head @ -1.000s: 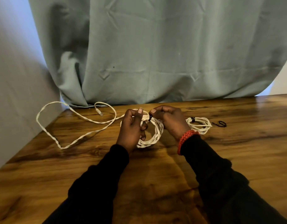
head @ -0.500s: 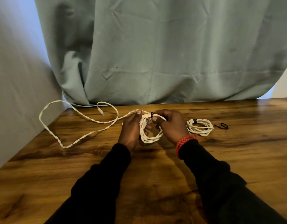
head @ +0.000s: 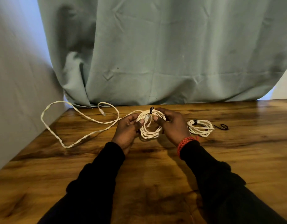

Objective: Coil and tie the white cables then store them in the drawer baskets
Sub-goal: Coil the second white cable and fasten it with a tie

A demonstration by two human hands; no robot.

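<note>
A white braided cable coil (head: 150, 132) is held upright just above the wooden table (head: 155, 172). My left hand (head: 128, 128) pinches its left side, thumb near the cable's plug. My right hand (head: 172, 125) grips the right side of the coil. A black tie (head: 151, 109) wraps the coil's top. To the right lies a second white coil (head: 201, 128), bound with a black tie. A loose white cable (head: 78, 126) sprawls on the table's left, one loop hanging past the edge.
A loose black tie (head: 222, 126) lies right of the second coil. A green curtain (head: 155, 54) hangs behind the table's far edge. A grey wall (head: 18, 78) runs along the left side. No drawer or basket is in view.
The coil has turned to face me, with the black tie now at its top. My left thumb has shifted onto the plug; my right hand has opened wider around the right side.
</note>
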